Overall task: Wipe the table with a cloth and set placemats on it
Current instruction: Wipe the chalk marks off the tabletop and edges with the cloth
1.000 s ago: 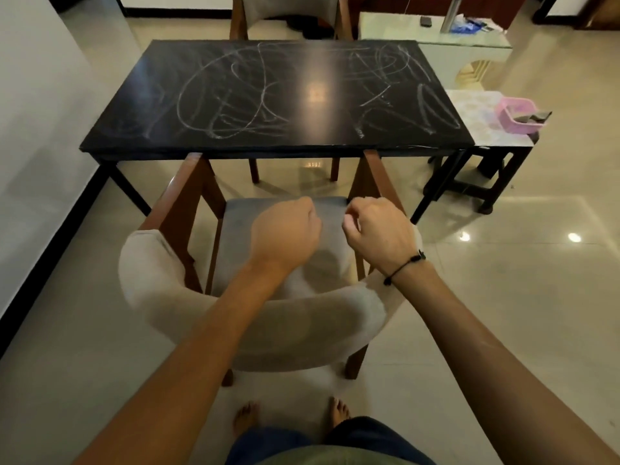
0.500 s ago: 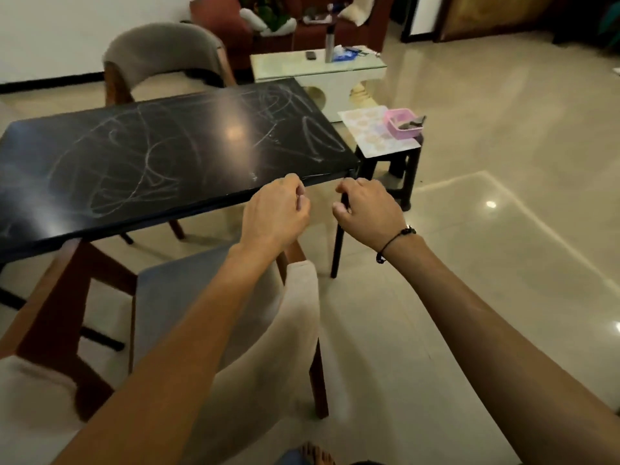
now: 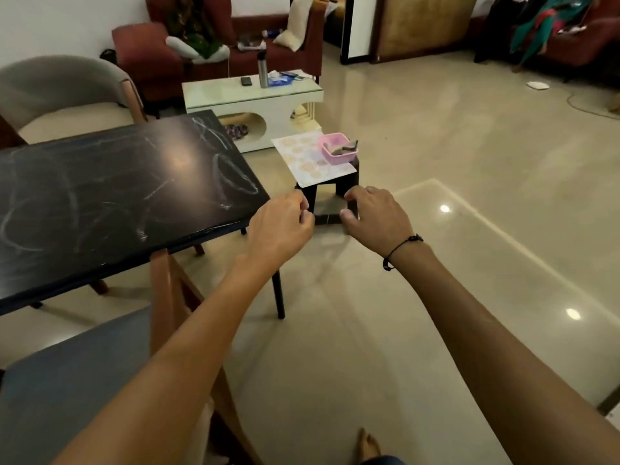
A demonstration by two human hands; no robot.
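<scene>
A black table (image 3: 110, 196) covered in white chalk scribbles fills the left. To its right stands a small black stool (image 3: 349, 179) carrying patterned placemats (image 3: 302, 159) and a pink basket (image 3: 330, 150) with a grey cloth (image 3: 345, 150) in it. My left hand (image 3: 281, 223) hovers just off the table's near right corner, its fingers curled with nothing in them. My right hand (image 3: 372, 213) is held out in front of the stool, fingers loosely spread and empty.
A wooden chair with a grey seat (image 3: 77, 374) is at the lower left; a second chair (image 3: 67, 92) stands behind the table. A white coffee table (image 3: 251, 95) with a bottle sits beyond, before a red sofa (image 3: 218, 45). Shiny tiled floor stretches right.
My view has swung right from the chair and table toward the stool. Both hands moved forward toward the stool, and my right hand's fingers have loosened from a fist.
</scene>
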